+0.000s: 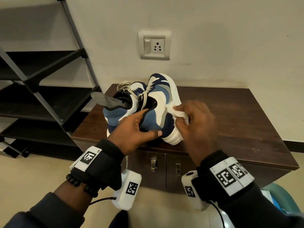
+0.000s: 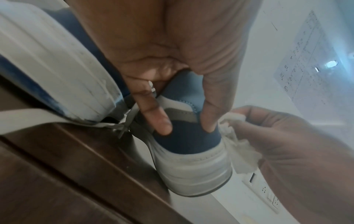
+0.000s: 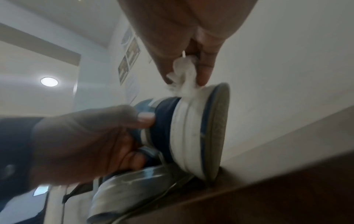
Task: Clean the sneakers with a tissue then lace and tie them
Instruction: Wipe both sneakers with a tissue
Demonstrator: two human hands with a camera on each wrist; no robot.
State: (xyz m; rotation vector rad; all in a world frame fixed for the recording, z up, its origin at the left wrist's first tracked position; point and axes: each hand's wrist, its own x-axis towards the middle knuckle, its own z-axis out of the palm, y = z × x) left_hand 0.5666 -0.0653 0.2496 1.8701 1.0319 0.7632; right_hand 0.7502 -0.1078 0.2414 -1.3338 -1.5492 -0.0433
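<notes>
Two blue, navy and white sneakers stand on a dark wooden cabinet (image 1: 230, 116). The right sneaker (image 1: 162, 102) is tipped on its side, sole facing right. My left hand (image 1: 139, 127) grips its heel collar, thumb on the navy heel (image 2: 184, 141) and fingers inside the opening. My right hand (image 1: 195, 122) pinches a crumpled white tissue (image 1: 178, 111) and presses it against the white midsole (image 3: 184, 121). In the right wrist view the tissue (image 3: 184, 75) sits between thumb and fingers. The left sneaker (image 1: 118, 111) stands behind, a grey insole (image 1: 105, 100) sticking out. Loose cream laces (image 1: 130, 89) hang from both.
A dark metal shoe rack (image 1: 41, 83) stands to the left of the cabinet. A wall switch and socket plate (image 1: 154, 46) is above the shoes. The cabinet front has two door handles (image 1: 153, 162). A teal object (image 1: 279, 199) sits at the lower right.
</notes>
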